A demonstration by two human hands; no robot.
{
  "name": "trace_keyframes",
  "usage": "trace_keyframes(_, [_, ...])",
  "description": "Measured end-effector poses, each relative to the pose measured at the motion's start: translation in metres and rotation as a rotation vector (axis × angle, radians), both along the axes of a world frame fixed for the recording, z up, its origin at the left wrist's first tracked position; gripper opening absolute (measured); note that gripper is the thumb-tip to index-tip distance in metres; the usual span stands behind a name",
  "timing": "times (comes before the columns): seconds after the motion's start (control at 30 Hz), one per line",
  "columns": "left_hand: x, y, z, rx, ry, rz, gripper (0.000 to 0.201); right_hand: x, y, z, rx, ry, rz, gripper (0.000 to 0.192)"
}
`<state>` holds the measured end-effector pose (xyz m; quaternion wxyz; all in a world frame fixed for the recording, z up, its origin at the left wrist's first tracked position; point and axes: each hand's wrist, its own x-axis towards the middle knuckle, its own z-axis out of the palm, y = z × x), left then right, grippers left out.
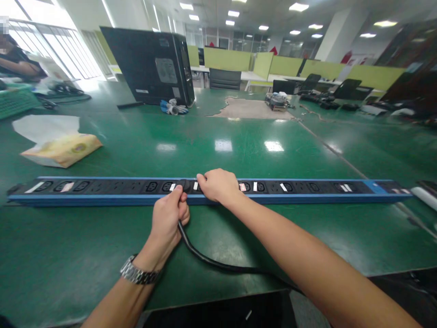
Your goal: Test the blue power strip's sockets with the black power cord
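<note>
A long blue-and-black power strip [116, 187] lies across the green table, its sockets facing up and small white labels stuck along it. My left hand [170, 213], with a metal watch on the wrist, is closed round a black power plug [185, 184] at one of the middle sockets. Whether the plug is fully seated I cannot tell. From beneath that hand a thick black cable [218, 265] curves right, passing under my right forearm. Just right of the plug, my right hand [220, 184] grips the strip from above, hiding several sockets.
A tissue pack [64, 150] lies behind the strip at left. Farther back stand a black computer tower [150, 68] and blue-white gloves [174, 107]. A person [20, 59] is at far left beside a green basket [17, 100]. The table's near edge is close to me.
</note>
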<state>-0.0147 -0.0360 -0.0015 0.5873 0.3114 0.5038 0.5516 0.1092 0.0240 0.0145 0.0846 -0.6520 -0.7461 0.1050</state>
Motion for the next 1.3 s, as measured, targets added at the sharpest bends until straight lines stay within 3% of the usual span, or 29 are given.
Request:
trace_keyframes(0.33, [0.002, 0.001, 0.0, 0.033, -0.011, 0.042, 0.033, 0.001, 0.0, -0.001, 0.008, 0.019, 0.015, 0.061])
trace_keyframes(0.57, [-0.016, 0.005, -0.001, 0.038, 0.153, -0.011, 0.032, 0.001, 0.001, -0.001, -0.005, 0.04, 0.015, 0.06])
trace_keyframes(0.7, [-0.031, 0.015, 0.022, -0.302, 0.095, -0.276, 0.024, 0.001, 0.0, -0.001, 0.014, 0.04, 0.012, 0.059])
trace_keyframes(0.8, [-0.024, 0.016, 0.037, -0.472, -0.047, -0.21, 0.031, 0.0, -0.002, -0.001, 0.026, 0.029, 0.01, 0.059])
trace_keyframes(0.97, [-0.007, 0.006, 0.026, -0.29, 0.005, -0.008, 0.036, 0.0, -0.003, -0.001, 0.039, 0.02, 0.014, 0.06])
trace_keyframes(1.17, [-0.004, 0.004, 0.001, -0.101, -0.043, 0.032, 0.035, 0.0, -0.002, -0.002, 0.051, 0.009, 0.009, 0.06])
trace_keyframes(1.3, [-0.007, 0.003, -0.001, -0.066, -0.056, 0.026, 0.033, 0.0, -0.001, -0.003, 0.021, 0.005, 0.004, 0.061])
